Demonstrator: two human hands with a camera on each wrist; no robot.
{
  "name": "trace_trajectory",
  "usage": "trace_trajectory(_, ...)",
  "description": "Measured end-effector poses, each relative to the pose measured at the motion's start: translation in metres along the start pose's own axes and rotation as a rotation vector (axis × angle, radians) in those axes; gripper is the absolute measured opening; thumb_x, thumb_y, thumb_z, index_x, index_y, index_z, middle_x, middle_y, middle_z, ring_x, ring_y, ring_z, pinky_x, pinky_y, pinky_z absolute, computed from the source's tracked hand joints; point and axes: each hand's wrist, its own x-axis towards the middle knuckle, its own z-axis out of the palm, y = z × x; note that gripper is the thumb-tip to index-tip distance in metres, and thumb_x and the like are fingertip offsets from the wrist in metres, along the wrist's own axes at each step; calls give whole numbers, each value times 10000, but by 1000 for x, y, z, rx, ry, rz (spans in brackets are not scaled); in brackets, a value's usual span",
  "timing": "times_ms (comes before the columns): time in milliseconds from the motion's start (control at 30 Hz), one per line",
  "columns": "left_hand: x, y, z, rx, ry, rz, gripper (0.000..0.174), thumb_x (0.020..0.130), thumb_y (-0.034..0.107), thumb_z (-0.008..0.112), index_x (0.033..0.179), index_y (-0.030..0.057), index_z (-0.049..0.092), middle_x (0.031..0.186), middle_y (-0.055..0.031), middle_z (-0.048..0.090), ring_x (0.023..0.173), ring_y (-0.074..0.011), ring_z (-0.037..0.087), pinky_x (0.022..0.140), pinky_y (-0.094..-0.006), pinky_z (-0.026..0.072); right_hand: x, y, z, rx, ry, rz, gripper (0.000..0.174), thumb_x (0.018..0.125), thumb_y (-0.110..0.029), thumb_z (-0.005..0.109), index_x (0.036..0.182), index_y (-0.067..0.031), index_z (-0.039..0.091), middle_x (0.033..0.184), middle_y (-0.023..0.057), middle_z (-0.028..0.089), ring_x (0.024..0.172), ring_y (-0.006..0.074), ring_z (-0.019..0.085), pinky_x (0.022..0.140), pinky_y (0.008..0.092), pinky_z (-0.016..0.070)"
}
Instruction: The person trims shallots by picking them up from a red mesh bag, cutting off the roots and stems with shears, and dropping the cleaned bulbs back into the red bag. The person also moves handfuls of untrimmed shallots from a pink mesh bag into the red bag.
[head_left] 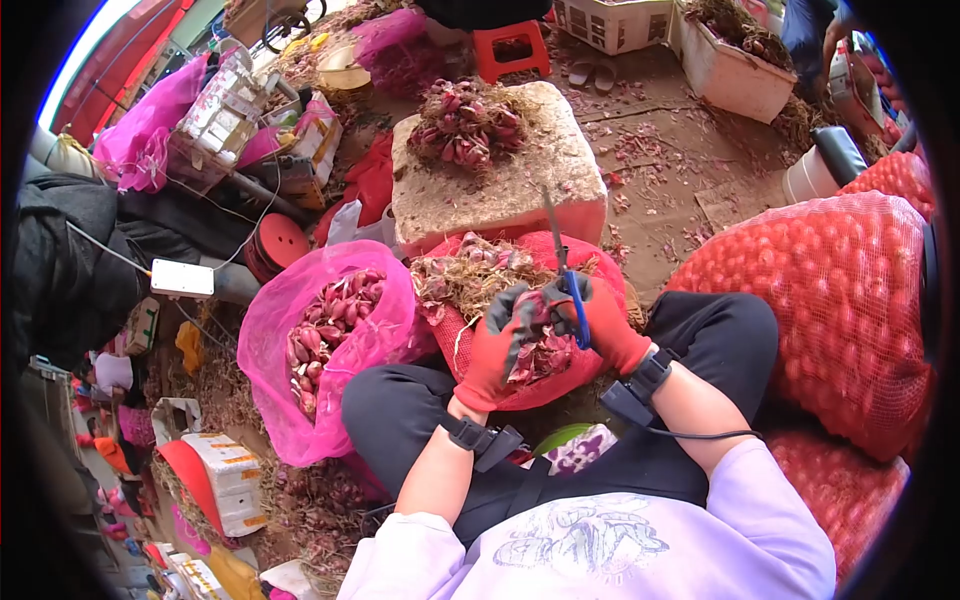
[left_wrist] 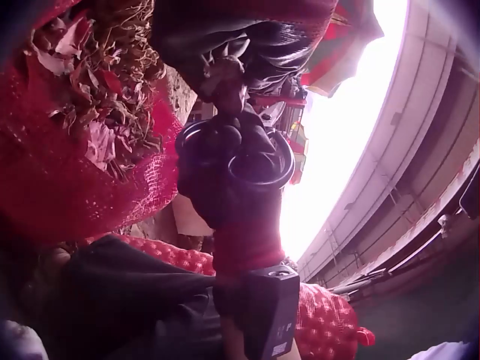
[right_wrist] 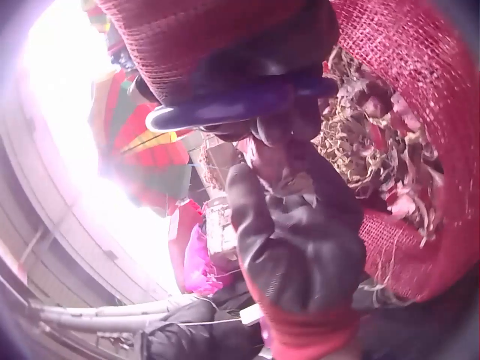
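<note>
Both hands wear red gloves with dark grey palms and meet over a red mesh bag [head_left: 565,385] of dry stalks and papery skins. The left hand [head_left: 490,352] pinches a purple-red shallot [right_wrist: 276,161] between thumb and fingers. In the right hand [head_left: 615,328] are blue-handled scissors [head_left: 579,312], their blades pointing away from the body. That hand's fingers pass through the handle loops, right beside the shallot. On the left lies a pink mesh bag [head_left: 268,345] holding trimmed shallots [head_left: 335,320].
Ahead stands a foam block [head_left: 565,150] with a heap of untrimmed shallots [head_left: 470,125] on top. Full red mesh sacks [head_left: 810,300] crowd the right side. A red stool [head_left: 511,52] and white crates [head_left: 735,75] are farther back. Skins litter the ground.
</note>
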Motion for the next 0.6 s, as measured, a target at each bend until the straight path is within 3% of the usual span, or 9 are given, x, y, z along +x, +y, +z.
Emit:
trace_trajectory(100,-2,4,-1,19,-82,-207,244,951,230,537,1148,86,532,931,10,569,721,-39,508,620,-195,431,-3,-9,4,23,-80,-37,122,838,-110,602,919,-20,588,713,45,599,541,109,568,479,246,475)
trace_trajectory(200,1,5,-7,-324,-118,-152,243,947,296,540,1109,114,539,941,0,570,757,-55,523,616,-202,428,-8,-19,5,339,-57,199,171,840,-178,629,926,-35,591,712,39,600,531,104,561,483,226,466)
trace_trajectory(233,-1,10,-9,-258,-12,-143,240,936,329,554,1055,120,550,955,-3,578,782,-71,535,636,-206,445,-2,-5,-8,344,-126,216,278,832,-267,656,949,-25,585,685,46,587,554,131,574,537,265,488)
trace_trajectory(333,5,16,-21,-366,98,3,252,930,342,561,1037,114,559,968,-7,585,794,-93,550,661,-213,466,-16,-18,2,-801,15,-147,429,817,-395,665,995,-17,573,765,103,605,687,226,620,655,365,500)
trace_trajectory(367,5,17,-25,-340,201,37,265,926,340,567,1042,102,563,958,-7,587,803,-106,558,683,-212,477,-11,7,-7,-1034,28,-215,561,795,-521,635,1038,-22,553,903,158,604,860,317,610,765,438,462)
trace_trajectory(467,4,19,-33,-340,285,110,264,928,332,566,1042,94,568,943,-9,589,816,-110,559,676,-219,471,-21,8,6,-1190,-40,-202,632,769,-597,606,1052,-36,540,1008,193,587,937,357,583,777,455,453)
trace_trajectory(500,6,13,-40,-354,223,158,258,931,328,562,1040,95,568,932,-5,590,821,-108,554,674,-236,465,-23,7,10,-1223,-16,-240,600,757,-526,658,1081,-35,541,989,188,591,907,365,587,765,449,459)
trace_trajectory(600,6,10,-35,-287,172,191,259,936,324,555,1053,94,562,927,6,591,825,-106,553,678,-248,454,-23,7,14,-1285,3,-277,574,777,-517,636,1086,-43,536,986,181,592,907,366,587,754,447,459)
